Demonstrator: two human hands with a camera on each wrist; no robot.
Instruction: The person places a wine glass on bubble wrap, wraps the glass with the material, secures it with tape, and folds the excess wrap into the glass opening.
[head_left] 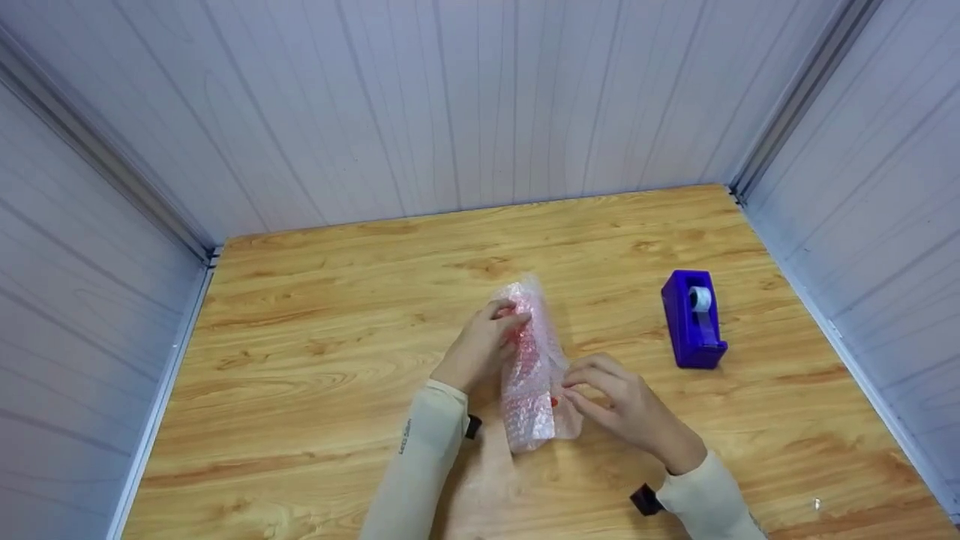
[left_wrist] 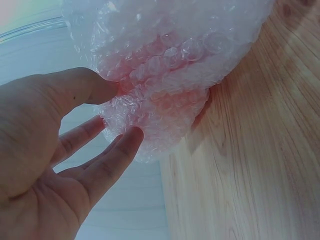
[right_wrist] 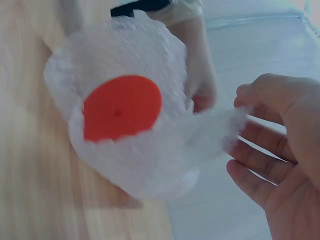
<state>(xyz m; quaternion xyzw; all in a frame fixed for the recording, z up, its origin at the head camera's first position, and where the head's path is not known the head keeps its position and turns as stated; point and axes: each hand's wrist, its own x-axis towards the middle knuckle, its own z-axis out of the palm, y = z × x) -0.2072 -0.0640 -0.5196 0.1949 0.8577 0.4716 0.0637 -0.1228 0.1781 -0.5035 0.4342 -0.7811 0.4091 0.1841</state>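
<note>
Near the middle of the wood-grain tabletop [head_left: 322, 405], the head view shows 2 hands at a bundle of bubble wrap [head_left: 531, 390], with a purple tape dispenser [head_left: 679, 322] standing well apart to its right. By the left-wrist view, the left hand [head_left: 480, 341] holds the wrap lightly between thumb and partly spread fingers; a firm brace that spares the bubbles would serve best. By the right-wrist view, the right hand [head_left: 622, 401] pinches a flap with half-curled fingers, beside a red round-faced item [right_wrist: 122, 107] exposed at the bundle's end. Handling that flap slowly and taut should limit creases; a tilt could let the item slide out.
</note>
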